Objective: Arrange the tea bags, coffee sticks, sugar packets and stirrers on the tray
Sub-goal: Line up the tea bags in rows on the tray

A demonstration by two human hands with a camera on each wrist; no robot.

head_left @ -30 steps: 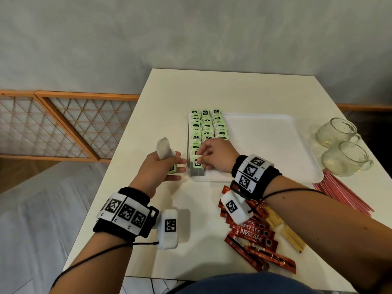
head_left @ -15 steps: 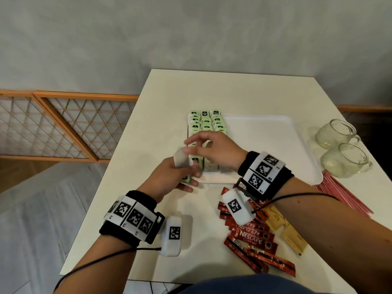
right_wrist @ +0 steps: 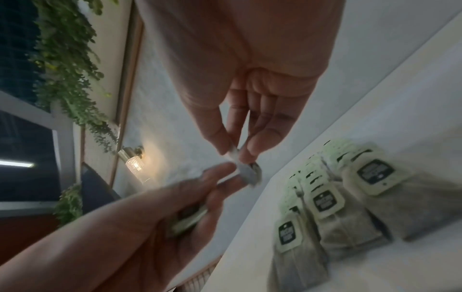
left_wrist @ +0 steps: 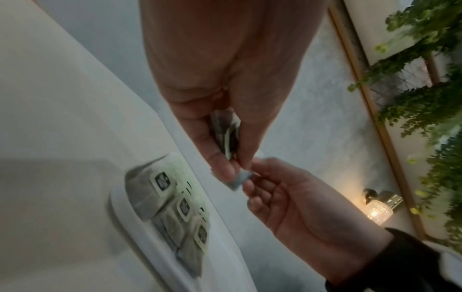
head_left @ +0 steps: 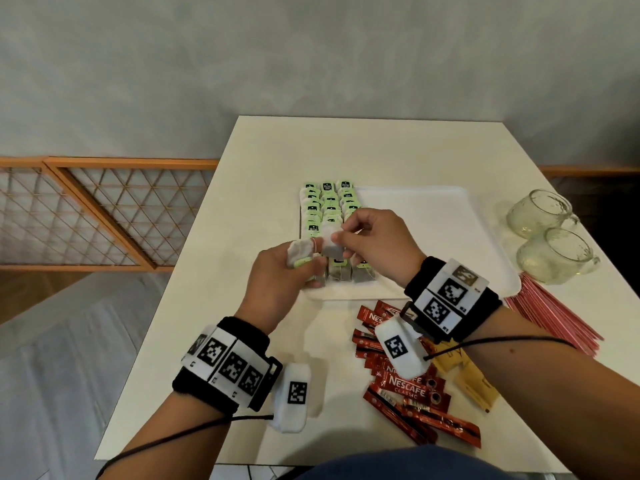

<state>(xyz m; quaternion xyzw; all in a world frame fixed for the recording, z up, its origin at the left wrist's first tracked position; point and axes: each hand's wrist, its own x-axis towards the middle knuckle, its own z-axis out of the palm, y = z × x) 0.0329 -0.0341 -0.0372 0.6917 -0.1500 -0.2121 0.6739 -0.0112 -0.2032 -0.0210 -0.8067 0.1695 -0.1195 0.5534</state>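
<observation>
Two hands meet over the near left end of the tray, each with a tea bag.

The right hand pinches one tea bag between thumb and forefinger at frame centre; the left hand curls round a second bag just beside it. Below them, rows of green-tagged bags fill the left side of the white tray. Coffee sticks lie on the tabletop at lower right.

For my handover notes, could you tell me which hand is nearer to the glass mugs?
Right. The right hand is over the tray's tea bag rows, left of the mugs; the left hand is farther left, at the tray's left edge.
</observation>
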